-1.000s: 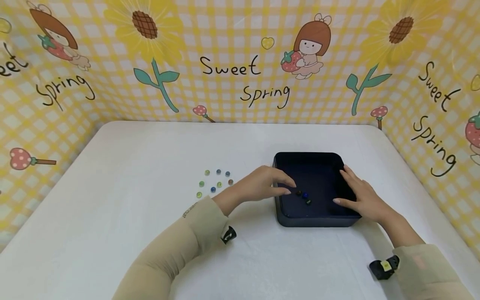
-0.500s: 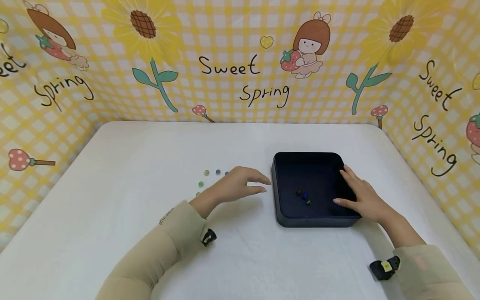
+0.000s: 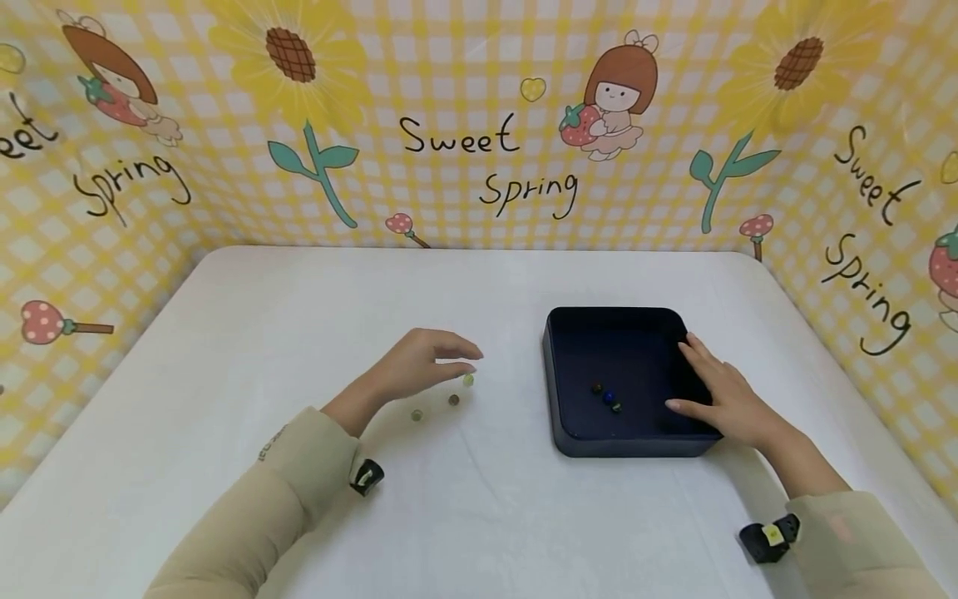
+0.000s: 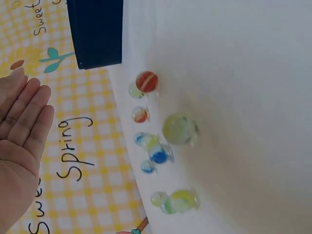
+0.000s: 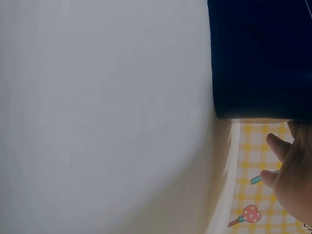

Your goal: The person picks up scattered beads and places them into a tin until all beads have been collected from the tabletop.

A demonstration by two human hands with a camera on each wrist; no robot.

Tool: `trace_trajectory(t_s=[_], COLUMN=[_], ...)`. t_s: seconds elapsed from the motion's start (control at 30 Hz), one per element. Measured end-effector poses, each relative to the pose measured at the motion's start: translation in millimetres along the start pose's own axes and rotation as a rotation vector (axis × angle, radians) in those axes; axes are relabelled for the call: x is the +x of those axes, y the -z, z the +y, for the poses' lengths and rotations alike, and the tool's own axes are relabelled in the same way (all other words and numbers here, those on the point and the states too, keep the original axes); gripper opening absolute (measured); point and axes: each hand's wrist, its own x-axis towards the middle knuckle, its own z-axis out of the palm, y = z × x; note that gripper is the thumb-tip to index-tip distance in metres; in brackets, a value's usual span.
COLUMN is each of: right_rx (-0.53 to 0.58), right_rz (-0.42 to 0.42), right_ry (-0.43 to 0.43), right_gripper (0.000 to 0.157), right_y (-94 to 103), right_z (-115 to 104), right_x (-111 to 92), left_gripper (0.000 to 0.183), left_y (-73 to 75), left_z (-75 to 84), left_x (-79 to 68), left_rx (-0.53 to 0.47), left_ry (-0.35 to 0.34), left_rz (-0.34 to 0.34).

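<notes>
My left hand (image 3: 407, 366) is held above a cluster of glass marbles, thumb and fingers apart, nothing between them. A yellow-green marble (image 3: 468, 379) shows beside the thumb tip, with a brown marble (image 3: 453, 399) and a pale green marble (image 3: 417, 414) nearer me. The left wrist view has several more, among them a red striped marble (image 4: 147, 81) and a large-looking green marble (image 4: 180, 128); my hand hides these others from the head view. My right hand (image 3: 722, 395) holds the right wall of a dark blue box (image 3: 557, 391), thumb inside, other fingers along the outside.
Inside the box lie a dark brown marble (image 3: 596, 388), a blue marble (image 3: 609, 398) and a green marble (image 3: 617, 408). A white table (image 3: 479, 532) carries everything. Yellow checked cloth (image 3: 449, 75) stands up behind it and at both sides.
My left hand has moved left from over the box to the loose marbles, uncovering some and covering others. The right hand and the box have stayed put.
</notes>
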Motion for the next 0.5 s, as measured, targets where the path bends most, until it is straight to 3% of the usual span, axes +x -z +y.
trace_trajectory(t_s=[0.13,0.27,0.5], right_rx=[-0.001,0.002,0.000], right_rz=[0.007,0.005,0.004], right_ry=[0.005,0.004,0.003], right_gripper=[0.081,0.081,0.081], right_y=[-0.1,0.0,0.4], right_z=[0,0,1], right_x=[0,0,0], left_gripper=[0.019,0.019,0.021], left_y=[5.1,7.9,12.8], left_z=[-5.0,-11.6,-20.6], left_x=[-5.5,-11.5,-24.8], left_rx=[-0.020,-0.026,0.038], left_ry=[0.039,0.035,0.074], left_rz=[-0.001,0.001,0.042])
